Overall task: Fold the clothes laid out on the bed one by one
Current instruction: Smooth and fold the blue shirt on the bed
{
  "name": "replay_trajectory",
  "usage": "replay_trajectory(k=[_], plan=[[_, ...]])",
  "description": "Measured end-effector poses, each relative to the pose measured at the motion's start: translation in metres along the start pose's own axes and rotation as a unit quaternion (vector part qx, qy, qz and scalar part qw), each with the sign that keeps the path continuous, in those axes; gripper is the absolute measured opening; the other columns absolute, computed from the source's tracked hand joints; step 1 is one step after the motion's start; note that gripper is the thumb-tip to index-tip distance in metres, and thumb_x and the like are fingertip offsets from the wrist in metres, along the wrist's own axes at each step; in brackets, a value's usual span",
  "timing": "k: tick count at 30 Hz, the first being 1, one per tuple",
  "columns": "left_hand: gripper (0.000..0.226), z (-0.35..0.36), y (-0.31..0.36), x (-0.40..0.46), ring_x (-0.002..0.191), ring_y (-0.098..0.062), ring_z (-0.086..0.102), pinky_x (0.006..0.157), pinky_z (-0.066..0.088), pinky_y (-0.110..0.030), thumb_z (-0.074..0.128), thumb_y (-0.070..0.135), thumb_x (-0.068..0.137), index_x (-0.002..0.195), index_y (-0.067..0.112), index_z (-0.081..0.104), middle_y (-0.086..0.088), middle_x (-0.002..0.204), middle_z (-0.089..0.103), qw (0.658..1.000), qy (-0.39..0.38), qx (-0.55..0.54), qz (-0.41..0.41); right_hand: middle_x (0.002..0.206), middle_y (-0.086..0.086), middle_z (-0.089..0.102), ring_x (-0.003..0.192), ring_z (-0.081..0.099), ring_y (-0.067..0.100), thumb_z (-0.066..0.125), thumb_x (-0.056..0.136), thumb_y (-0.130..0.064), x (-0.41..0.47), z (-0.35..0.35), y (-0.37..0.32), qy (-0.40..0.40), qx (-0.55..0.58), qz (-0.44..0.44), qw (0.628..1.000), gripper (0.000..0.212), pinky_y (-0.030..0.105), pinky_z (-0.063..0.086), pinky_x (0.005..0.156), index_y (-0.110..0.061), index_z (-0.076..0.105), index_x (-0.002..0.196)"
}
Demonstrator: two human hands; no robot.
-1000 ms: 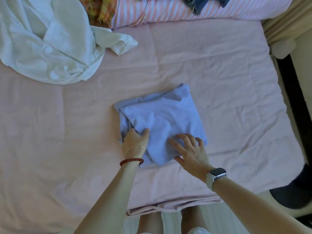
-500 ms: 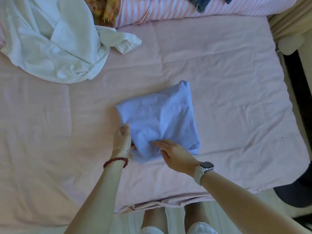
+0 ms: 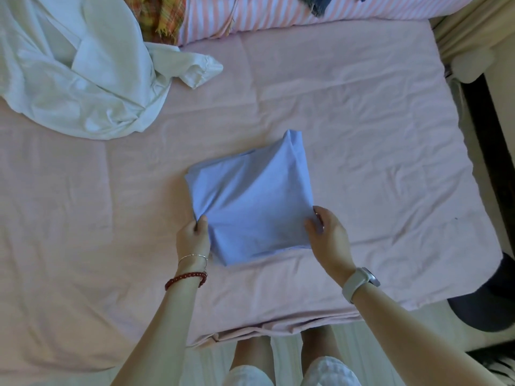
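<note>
One folded blue garment (image 3: pixel 250 199) on the bed (image 3: pixel 376 135) is pinched at both near corners — left hand (image 3: pixel 192 235), right hand (image 3: pixel 328 235); one white shirt (image 3: pixel 78 79) is left crumpled far-left of it.

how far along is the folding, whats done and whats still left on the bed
Done, nearly: the blue garment is already folded into a compact square on the pink sheet. In hand: the left hand and right hand grip its near corners. Left: the white garment lies crumpled at the far left, unfolded, and plaid fabric and dark fabric show at the top edge.
</note>
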State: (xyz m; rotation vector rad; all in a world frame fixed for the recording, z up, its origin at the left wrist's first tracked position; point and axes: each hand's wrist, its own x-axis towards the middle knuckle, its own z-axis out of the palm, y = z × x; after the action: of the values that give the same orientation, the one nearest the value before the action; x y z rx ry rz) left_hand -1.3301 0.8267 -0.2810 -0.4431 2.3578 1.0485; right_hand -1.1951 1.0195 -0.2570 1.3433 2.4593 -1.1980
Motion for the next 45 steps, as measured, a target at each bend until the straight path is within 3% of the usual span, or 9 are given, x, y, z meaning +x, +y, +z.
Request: replay_trajectory(k=[3, 6, 11, 16, 22, 26, 34, 39, 45], plan=[[0.018, 0.000, 0.006, -0.006, 0.092, -0.032, 0.055, 0.079, 0.044, -0.031, 0.059, 0.021, 0.088, 0.096, 0.006, 0.054, -0.011, 0.092, 0.057, 0.995, 0.079, -0.054, -0.005, 0.103, 0.015, 0.063, 0.098, 0.056, 0.033, 0.057, 0.086, -0.003, -0.010, 0.007, -0.012, -0.033, -0.039, -0.110, 0.993, 0.031, 0.035, 0.042, 0.083, -0.004, 0.061, 0.116], [0.030, 0.011, 0.014, -0.027, 0.093, -0.030, 0.052, 0.069, 0.031, -0.019, 0.072, 0.025, 0.078, 0.093, 0.008, 0.052, -0.007, 0.091, 0.051, 0.995, 0.076, 0.002, 0.065, 0.111, 0.006, 0.058, 0.103, 0.055, 0.023, 0.059, 0.087, -0.009, -0.021, 0.013, -0.013, -0.099, -0.018, -0.153, 0.983, 0.035, 0.024, 0.042, 0.086, -0.009, 0.059, 0.121], [0.042, 0.036, 0.001, -0.052, 0.105, -0.027, 0.045, 0.076, 0.041, -0.035, 0.075, 0.028, 0.074, 0.100, 0.004, 0.052, -0.012, 0.109, 0.046, 0.979, -0.013, 0.188, 0.073, 0.123, 0.011, 0.052, 0.115, 0.049, 0.028, 0.051, 0.082, 0.006, -0.021, 0.010, -0.001, -0.102, -0.029, -0.145, 0.984, 0.045, 0.020, 0.035, 0.095, -0.003, 0.054, 0.127], [0.013, 0.023, -0.006, -0.040, 0.081, -0.028, 0.054, 0.065, 0.032, -0.023, 0.068, 0.011, 0.081, 0.083, -0.002, 0.064, -0.014, 0.093, 0.054, 0.980, -0.028, 0.152, 0.124, 0.120, 0.013, 0.051, 0.114, 0.046, 0.032, 0.049, 0.080, 0.009, -0.014, 0.004, 0.013, -0.095, -0.102, -0.140, 0.980, 0.051, 0.026, 0.034, 0.096, -0.004, 0.051, 0.129], [0.007, -0.008, 0.004, -0.042, 0.064, -0.004, 0.055, 0.065, 0.038, -0.003, 0.070, -0.003, 0.076, 0.082, 0.001, 0.072, -0.007, 0.076, 0.063, 0.986, 0.043, -0.039, 0.155, 0.071, 0.009, 0.061, 0.065, 0.060, 0.033, 0.072, 0.069, 0.002, -0.003, -0.001, 0.006, 0.017, -0.237, -0.262, 0.935, 0.013, 0.038, 0.046, 0.059, -0.007, 0.067, 0.078], [0.017, -0.032, -0.007, -0.036, 0.069, -0.001, 0.056, 0.071, 0.047, -0.023, 0.065, -0.004, 0.080, 0.081, 0.013, 0.065, 0.000, 0.076, 0.060, 0.984, 0.065, -0.079, 0.143, 0.066, 0.008, 0.055, 0.059, 0.055, 0.030, 0.055, 0.072, 0.001, 0.005, -0.012, 0.011, 0.020, -0.251, -0.324, 0.912, 0.010, 0.032, 0.030, 0.063, -0.007, 0.060, 0.069], [0.011, -0.035, -0.024, -0.027, 0.087, -0.026, 0.053, 0.091, 0.046, -0.047, 0.054, 0.012, 0.080, 0.088, 0.019, 0.058, -0.002, 0.089, 0.054, 0.993, -0.028, -0.083, -0.081, 0.062, 0.006, 0.056, 0.056, 0.056, 0.030, 0.057, 0.071, -0.015, 0.002, -0.024, 0.023, -0.027, -0.331, -0.312, 0.890, 0.016, 0.036, 0.043, 0.053, -0.010, 0.060, 0.056], [0.020, -0.014, 0.019, -0.005, 0.092, -0.035, 0.060, 0.089, 0.049, -0.046, 0.062, 0.039, 0.070, 0.076, 0.021, 0.054, 0.000, 0.082, 0.056, 0.984, 0.028, -0.155, -0.079, 0.084, 0.011, 0.063, 0.072, 0.061, 0.031, 0.045, 0.077, -0.012, 0.015, -0.011, -0.006, 0.044, -0.262, -0.328, 0.907, 0.022, 0.037, 0.044, 0.065, -0.007, 0.066, 0.077], [0.024, 0.018, 0.060, 0.039, 0.094, -0.030, 0.059, 0.069, 0.039, -0.027, 0.060, 0.031, 0.085, 0.090, 0.007, 0.055, -0.008, 0.089, 0.058, 0.999, -0.006, 0.037, -0.028, 0.132, 0.023, 0.051, 0.122, 0.048, 0.040, 0.063, 0.077, -0.004, 0.057, 0.009, -0.044, -0.001, -0.272, -0.328, 0.905, 0.047, 0.055, 0.038, 0.098, -0.004, 0.059, 0.123]])
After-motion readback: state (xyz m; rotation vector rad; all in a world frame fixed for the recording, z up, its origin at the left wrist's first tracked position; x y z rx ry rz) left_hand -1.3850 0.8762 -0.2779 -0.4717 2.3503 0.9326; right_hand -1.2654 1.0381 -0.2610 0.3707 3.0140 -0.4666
